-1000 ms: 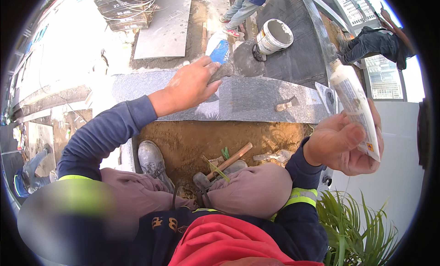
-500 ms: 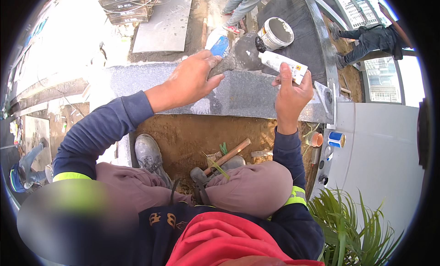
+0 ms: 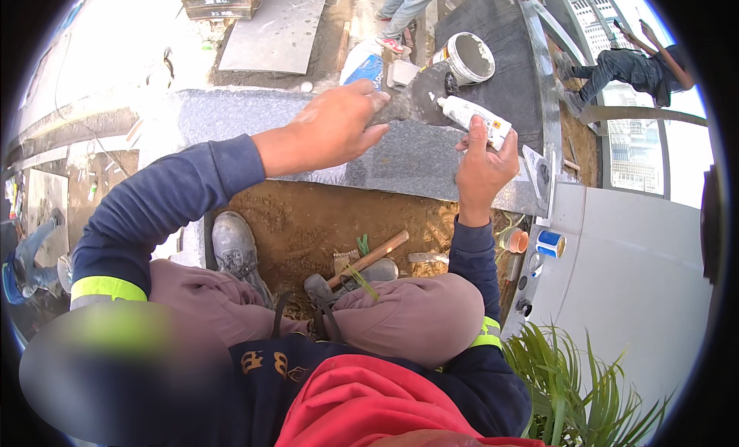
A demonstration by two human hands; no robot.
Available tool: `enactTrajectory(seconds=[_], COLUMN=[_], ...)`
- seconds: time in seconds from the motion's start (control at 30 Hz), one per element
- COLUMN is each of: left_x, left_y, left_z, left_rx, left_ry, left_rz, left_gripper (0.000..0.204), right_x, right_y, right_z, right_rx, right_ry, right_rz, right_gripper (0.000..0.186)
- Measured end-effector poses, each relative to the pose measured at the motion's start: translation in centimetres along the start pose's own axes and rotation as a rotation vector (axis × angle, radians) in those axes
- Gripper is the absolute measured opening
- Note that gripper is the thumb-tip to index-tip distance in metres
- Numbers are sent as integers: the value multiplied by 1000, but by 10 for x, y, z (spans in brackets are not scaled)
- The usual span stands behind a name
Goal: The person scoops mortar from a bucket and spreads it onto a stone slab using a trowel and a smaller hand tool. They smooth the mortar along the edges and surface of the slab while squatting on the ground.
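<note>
- Currently, my right hand is closed on a white tube, thumb laid along its near side; its narrow tip points leftward, toward my other grip.
- My left hand has thumb and fingers around the handle of a grey trowel, whose broad, smeared blade reaches into the space between my two grips.
- The tube's tip is near a small white dab on the blade; whether the tip touches the blade, I cannot tell.
- Beneath both grips, a speckled grey slab runs from side to side.
- Just beyond the tube, a white bucket shows its grey-coated inside.
- Past my left fingertips lies a blue-and-white bag.
- Closer to my body than either grip, a wooden-handled hammer lies over brown soil.
- Right of my right wrist, well apart from the tube, are a blue tin and an orange-brown pot.
</note>
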State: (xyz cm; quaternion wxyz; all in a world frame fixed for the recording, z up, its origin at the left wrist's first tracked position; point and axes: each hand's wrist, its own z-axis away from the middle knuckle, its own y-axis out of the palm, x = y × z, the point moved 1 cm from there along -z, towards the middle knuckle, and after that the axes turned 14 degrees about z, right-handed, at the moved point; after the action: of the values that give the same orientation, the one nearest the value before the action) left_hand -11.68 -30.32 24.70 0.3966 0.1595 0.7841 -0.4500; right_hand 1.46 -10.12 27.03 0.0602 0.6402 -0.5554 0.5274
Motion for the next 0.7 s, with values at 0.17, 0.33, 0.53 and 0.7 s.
enactTrajectory(seconds=[0.17, 0.33, 0.53, 0.7], left_x=[1, 0, 1, 0], left_y=[-1, 0, 3, 1], left_z=[1, 0, 0, 2], left_rx=[2, -11, 15, 22], left_ry=[3, 17, -8, -16], left_rz=[0, 9, 0, -11], left_gripper=[39, 42, 40, 38], right_x=[-1, -6, -6, -15], right_y=[2, 1, -2, -4], right_z=[1, 2, 5, 4], right_rx=[5, -12, -15, -42], right_ry=[-26, -22, -34, -190], right_rz=[58, 56, 120, 244], right_gripper=[23, 24, 24, 22])
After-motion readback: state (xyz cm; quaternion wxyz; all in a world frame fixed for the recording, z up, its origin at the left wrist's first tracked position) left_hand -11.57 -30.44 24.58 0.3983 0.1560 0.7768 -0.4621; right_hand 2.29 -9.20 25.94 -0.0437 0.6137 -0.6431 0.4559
